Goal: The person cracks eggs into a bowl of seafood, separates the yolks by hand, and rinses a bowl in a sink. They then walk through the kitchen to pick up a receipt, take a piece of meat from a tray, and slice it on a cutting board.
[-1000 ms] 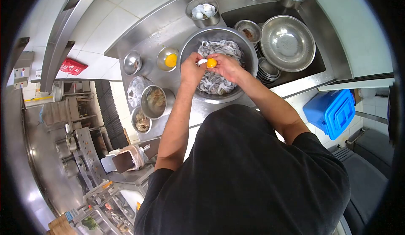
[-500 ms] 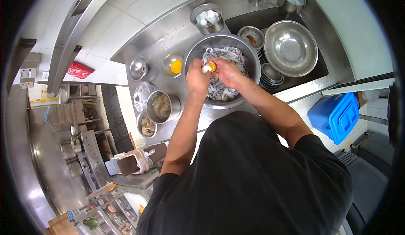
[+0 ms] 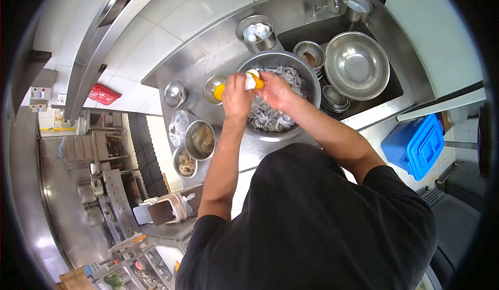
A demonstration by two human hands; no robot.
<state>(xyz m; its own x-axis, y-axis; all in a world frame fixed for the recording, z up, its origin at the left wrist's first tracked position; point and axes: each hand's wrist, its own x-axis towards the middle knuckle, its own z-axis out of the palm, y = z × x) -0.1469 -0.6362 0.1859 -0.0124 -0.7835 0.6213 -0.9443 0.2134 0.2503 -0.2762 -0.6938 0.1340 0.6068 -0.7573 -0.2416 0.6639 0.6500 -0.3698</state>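
Observation:
Above the large steel bowl [image 3: 315, 89], my left hand [image 3: 237, 97] and my right hand [image 3: 275, 89] are close together with fingers curled around a cracked egg. White eggshell [image 3: 250, 82] pieces show at the fingertips, with an orange-yellow yolk [image 3: 258, 83] between them. Greyish-white strips [image 3: 275, 116], which look like cut squid, fill the large bowl below. Left of my left hand is a small steel bowl [image 3: 210, 86] holding bright yellow yolk [image 3: 219, 91], partly hidden by that hand.
A steel pot [image 3: 267, 43] with eggshells stands behind the large bowl. The sink at right holds a perforated basin [image 3: 357, 61] and stacked bowls [image 3: 332, 100]. At left are an empty-looking bowl [image 3: 175, 93], a plastic bag [image 3: 182, 126] and two food containers [image 3: 200, 140]. A blue lidded bin [image 3: 416, 147] stands right.
My hands have shifted slightly left and the egg is opened wider, showing more shell and yolk. The camera view has tilted a little.

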